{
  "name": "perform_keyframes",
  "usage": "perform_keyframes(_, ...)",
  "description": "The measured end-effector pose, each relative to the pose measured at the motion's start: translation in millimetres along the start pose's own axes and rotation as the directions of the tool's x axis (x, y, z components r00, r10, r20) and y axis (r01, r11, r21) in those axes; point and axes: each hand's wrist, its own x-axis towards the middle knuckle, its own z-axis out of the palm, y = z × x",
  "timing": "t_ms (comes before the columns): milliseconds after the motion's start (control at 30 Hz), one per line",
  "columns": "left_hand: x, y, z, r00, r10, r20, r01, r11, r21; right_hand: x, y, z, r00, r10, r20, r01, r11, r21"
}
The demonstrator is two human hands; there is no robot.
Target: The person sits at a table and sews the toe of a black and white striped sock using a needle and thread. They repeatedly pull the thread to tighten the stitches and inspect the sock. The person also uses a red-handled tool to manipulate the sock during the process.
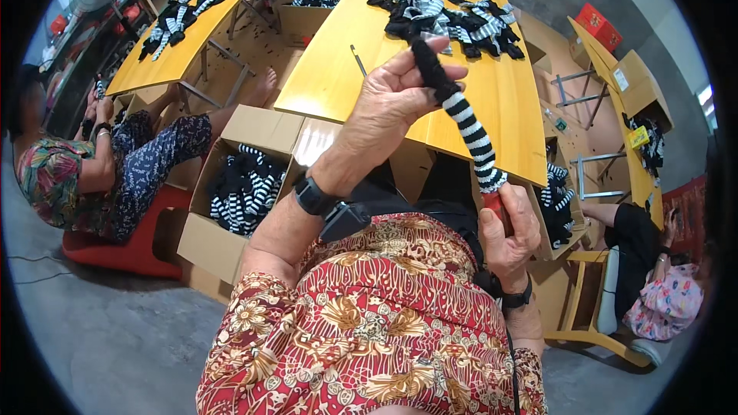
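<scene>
Stretched between my hands, above the near part of the yellow table (pixel 338 54), is a narrow knitted tube (pixel 470 132), sock-like, striped black and white with a plain black end. My left hand (pixel 384 100) is closed on the black end, thumb and fingers pinching it from the side. At the lower striped hem, my right hand (pixel 511 234) grips a red piece (pixel 493 201), perhaps a tool handle, that meets the tube's opening. Most of that red piece is hidden by the fingers.
A heap of similar striped knits (pixel 442 15) lies at the table's far end, beside another person's hands. Open cardboard boxes (pixel 261 127) of knits stand left and right. One person (pixel 100 161) sits at left on a red chair (pixel 127 238); another (pixel 665 300) sits at right.
</scene>
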Motion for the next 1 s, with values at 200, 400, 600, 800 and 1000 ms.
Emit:
perform_keyframes(200, -5, 10, -38, 0.993, -0.104, 0.057, 0.103, 0.995, 0.017, -1, 2, -13, 0.988, 0.106, 0.111, -0.119, 0.985, 0.124)
perform_keyframes(400, -4, -2, -28, 0.991, 0.127, -0.042, -0.109, 0.951, 0.29, -13, -1, -13, 0.834, 0.446, 0.324, -0.547, 0.744, 0.384)
perform_keyframes(600, 0, -17, -13, 0.96, 0.237, -0.147, -0.168, 0.913, 0.373, -22, -6, 0, 0.827, 0.544, 0.143, -0.533, 0.676, 0.509)
perform_keyframes(800, -5, -38, 4, 0.969, 0.2, -0.146, -0.141, 0.93, 0.34, -17, 0, 7, 0.94, 0.331, -0.081, -0.315, 0.935, 0.161)
perform_keyframes(1000, -3, -11, -1, 0.987, 0.124, -0.102, -0.094, 0.962, 0.256, -2, 1, -4, 0.999, 0.031, -0.016, -0.032, 0.999, -0.026)
